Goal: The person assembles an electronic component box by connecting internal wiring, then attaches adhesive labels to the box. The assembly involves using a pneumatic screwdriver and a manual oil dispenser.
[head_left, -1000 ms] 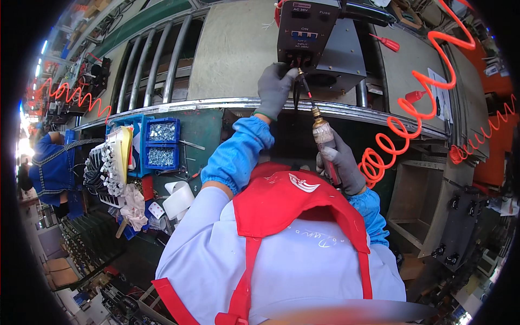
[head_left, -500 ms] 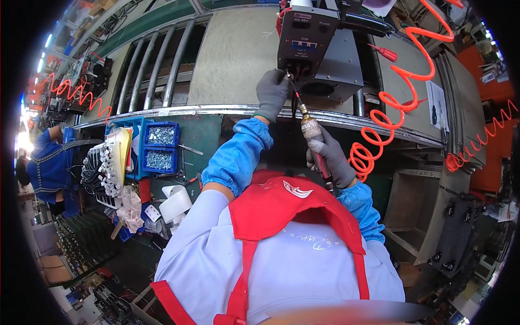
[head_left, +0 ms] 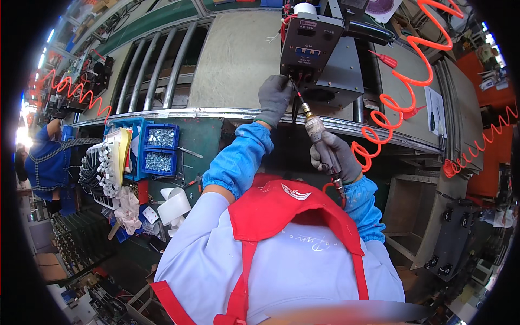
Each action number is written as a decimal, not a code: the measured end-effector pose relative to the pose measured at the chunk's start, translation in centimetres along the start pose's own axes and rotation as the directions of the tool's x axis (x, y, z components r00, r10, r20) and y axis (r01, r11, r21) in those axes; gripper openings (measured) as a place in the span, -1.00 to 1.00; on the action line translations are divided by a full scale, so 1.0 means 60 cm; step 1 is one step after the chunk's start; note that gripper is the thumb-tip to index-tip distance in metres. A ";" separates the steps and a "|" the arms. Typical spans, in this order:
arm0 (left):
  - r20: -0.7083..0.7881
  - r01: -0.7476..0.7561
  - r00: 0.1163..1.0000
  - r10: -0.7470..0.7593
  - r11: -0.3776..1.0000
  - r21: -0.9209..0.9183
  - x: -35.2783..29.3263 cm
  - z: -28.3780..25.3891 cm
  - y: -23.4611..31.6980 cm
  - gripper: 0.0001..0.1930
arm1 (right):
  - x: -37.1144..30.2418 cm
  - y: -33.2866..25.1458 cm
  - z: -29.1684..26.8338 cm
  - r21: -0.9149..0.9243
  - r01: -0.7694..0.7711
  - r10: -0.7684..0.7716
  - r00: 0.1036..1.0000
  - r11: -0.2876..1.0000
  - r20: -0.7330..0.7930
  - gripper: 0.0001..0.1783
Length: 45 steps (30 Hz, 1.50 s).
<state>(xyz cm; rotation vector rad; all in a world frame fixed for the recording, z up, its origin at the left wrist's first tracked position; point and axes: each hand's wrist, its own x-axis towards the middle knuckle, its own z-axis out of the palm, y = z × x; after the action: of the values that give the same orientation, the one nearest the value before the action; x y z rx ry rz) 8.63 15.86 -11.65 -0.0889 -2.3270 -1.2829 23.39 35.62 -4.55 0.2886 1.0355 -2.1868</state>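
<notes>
A dark grey metal box with a row of blue switches stands at the bench's near edge. My right hand, in a grey glove, is closed round a pneumatic screwdriver. The tool slants up to the left, and its bit reaches the lower edge of the box's panel, beside some wires. At that same lower edge, just left of the bit, is my left hand, also gloved. Its fingers are pinched together, and whatever lies between them is hidden. Dark cables hang between my left hand and the screwdriver.
Orange coiled air hoses hang at right. A red-handled screwdriver lies beyond the box. Blue bins of small metal fasteners stand at left, near tools and cables. Rollers line the bench. Another person is at far left.
My right hand has shifted slightly right and toward me, so the screwdriver leans more. My left hand sits a little lower, still at the panel's lower edge.
</notes>
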 end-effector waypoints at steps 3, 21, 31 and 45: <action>0.012 -0.025 1.000 0.024 0.999 0.039 0.001 -0.002 0.000 -0.82 | 0.004 0.003 -0.002 0.037 0.005 -0.006 1.000 0.999 0.020 -0.62; 0.151 0.464 0.869 -0.471 0.672 -0.577 -0.022 0.032 0.018 -0.73 | -0.017 0.015 0.038 -0.185 0.095 -0.107 0.993 0.978 -0.057 -0.35; -0.104 0.343 0.913 -0.396 0.878 -0.333 -0.025 0.054 0.023 -0.67 | -0.041 0.001 0.029 -0.275 0.064 -0.094 0.991 0.959 -0.100 -0.28; -0.123 0.368 0.844 -0.522 0.731 -0.575 -0.028 0.068 0.029 -0.72 | -0.077 -0.029 0.004 -0.370 0.037 -0.072 0.994 0.928 -0.083 -0.21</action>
<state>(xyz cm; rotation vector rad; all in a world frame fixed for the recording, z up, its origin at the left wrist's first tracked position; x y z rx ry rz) 9.07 20.42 -12.87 0.4849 -1.7369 -2.0171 25.67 38.47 -1.21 0.1927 1.4961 -1.9890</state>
